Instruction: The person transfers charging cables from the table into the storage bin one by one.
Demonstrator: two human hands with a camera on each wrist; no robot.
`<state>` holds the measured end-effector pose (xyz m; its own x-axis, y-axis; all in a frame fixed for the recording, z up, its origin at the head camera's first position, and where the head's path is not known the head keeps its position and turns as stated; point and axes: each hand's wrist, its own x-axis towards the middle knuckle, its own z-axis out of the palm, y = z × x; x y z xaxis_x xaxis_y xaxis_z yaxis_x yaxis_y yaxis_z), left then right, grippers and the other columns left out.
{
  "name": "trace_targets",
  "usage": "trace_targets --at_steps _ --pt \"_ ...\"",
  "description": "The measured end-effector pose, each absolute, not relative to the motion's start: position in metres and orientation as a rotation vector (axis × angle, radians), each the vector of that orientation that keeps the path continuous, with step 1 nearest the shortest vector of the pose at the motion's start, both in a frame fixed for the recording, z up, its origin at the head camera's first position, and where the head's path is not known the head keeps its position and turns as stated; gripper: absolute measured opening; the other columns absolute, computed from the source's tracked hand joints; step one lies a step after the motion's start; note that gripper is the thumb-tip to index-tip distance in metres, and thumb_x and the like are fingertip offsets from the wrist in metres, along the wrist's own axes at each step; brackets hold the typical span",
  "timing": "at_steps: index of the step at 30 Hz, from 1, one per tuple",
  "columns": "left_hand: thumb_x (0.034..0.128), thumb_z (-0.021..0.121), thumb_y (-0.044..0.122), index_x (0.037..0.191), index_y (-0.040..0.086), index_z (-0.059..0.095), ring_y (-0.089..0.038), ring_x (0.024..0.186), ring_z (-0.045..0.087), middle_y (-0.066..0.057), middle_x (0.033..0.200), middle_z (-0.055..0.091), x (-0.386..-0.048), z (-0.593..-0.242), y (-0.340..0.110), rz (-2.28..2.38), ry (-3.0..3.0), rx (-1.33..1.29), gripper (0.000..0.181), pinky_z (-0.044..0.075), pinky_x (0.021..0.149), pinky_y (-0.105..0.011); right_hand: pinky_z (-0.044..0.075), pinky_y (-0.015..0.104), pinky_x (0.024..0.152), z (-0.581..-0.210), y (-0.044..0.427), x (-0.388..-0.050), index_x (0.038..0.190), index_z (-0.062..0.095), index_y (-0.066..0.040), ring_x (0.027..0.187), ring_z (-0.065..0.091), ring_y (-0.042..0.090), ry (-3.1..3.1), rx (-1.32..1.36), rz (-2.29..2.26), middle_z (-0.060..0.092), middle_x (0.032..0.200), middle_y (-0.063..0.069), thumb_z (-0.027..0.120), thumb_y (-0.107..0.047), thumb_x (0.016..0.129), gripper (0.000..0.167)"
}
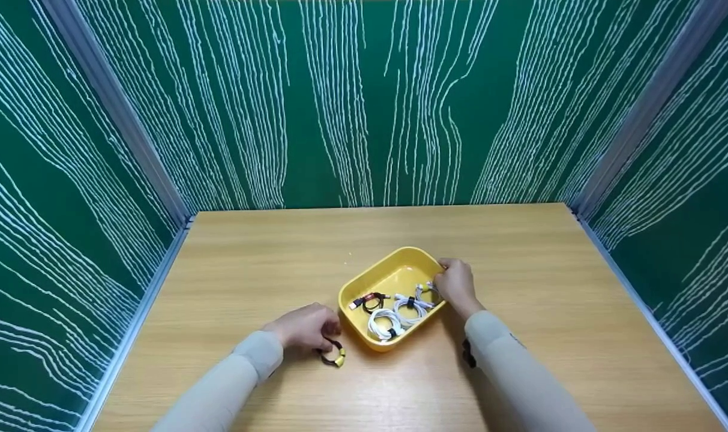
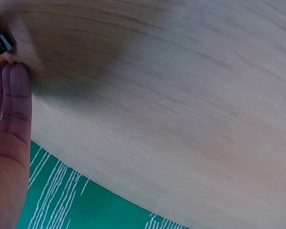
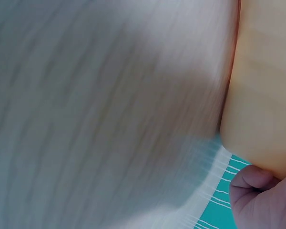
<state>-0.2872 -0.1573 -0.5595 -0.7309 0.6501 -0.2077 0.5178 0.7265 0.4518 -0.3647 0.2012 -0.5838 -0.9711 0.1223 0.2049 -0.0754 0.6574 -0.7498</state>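
A yellow plastic bin (image 1: 370, 277) sits at an angle on the table. Inside it lie several coiled cables: a black cable (image 1: 373, 302) with a red band, plus white cables (image 1: 383, 324) with black ties. My right hand (image 1: 457, 284) grips the bin's right rim; in the right wrist view its curled fingers meet the edge of the bin (image 3: 264, 86). Just left of the bin, my left hand (image 1: 306, 326) pinches a small dark coiled cable (image 1: 341, 362) with yellow bands, low over the tabletop. A dark connector (image 2: 2, 44) shows by the fingertips in the left wrist view.
The wooden table (image 1: 267, 252) reaches back to a green wall (image 1: 333, 150) with white wavy lines. Similar green panels stand at left and right, joined by grey metal posts (image 1: 114, 102). Tiny pale specks lie behind the bin.
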Motion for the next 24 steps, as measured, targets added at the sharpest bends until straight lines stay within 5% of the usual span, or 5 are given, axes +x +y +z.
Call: trace_targets --at_steps 12,19,24 --pt "0.0855 0.085 0.012 0.09 0.015 0.081 -0.003 0.08 0.055 0.008 0.085 0.071 -0.289 -0.5611 -0.1555 0.501 2.564 1.024 0.007 0.05 0.079 -0.025 0.038 0.024 0.05 -0.5835 0.2023 -0.364 0.093 0.081 0.002 0.066 0.057 0.023 -2.65 -0.066 1.25 0.074 0.086 0.016 0.051 0.013 0.074 0.037" --pt "0.0864 0.084 0.011 0.092 0.013 0.082 -0.006 0.081 0.059 0.003 0.088 0.075 -0.2874 -0.5592 -0.1547 0.495 2.55 1.025 0.006 0.051 0.08 -0.026 0.036 0.025 0.051 -0.5828 0.2005 -0.363 0.082 0.075 0.003 0.065 0.054 0.023 -2.652 -0.07 1.249 0.066 0.075 0.01 0.053 0.013 0.073 0.026" --pt "0.087 0.083 0.009 0.095 0.014 0.083 -0.005 0.082 0.06 0.004 0.088 0.075 -0.2864 -0.559 -0.1547 0.497 2.549 1.008 0.009 0.053 0.081 -0.025 0.041 0.025 0.057 -0.583 0.2008 -0.363 0.09 0.08 0.003 0.074 0.06 0.028 -2.649 -0.08 1.245 0.076 0.09 0.018 0.052 0.014 0.074 0.034"
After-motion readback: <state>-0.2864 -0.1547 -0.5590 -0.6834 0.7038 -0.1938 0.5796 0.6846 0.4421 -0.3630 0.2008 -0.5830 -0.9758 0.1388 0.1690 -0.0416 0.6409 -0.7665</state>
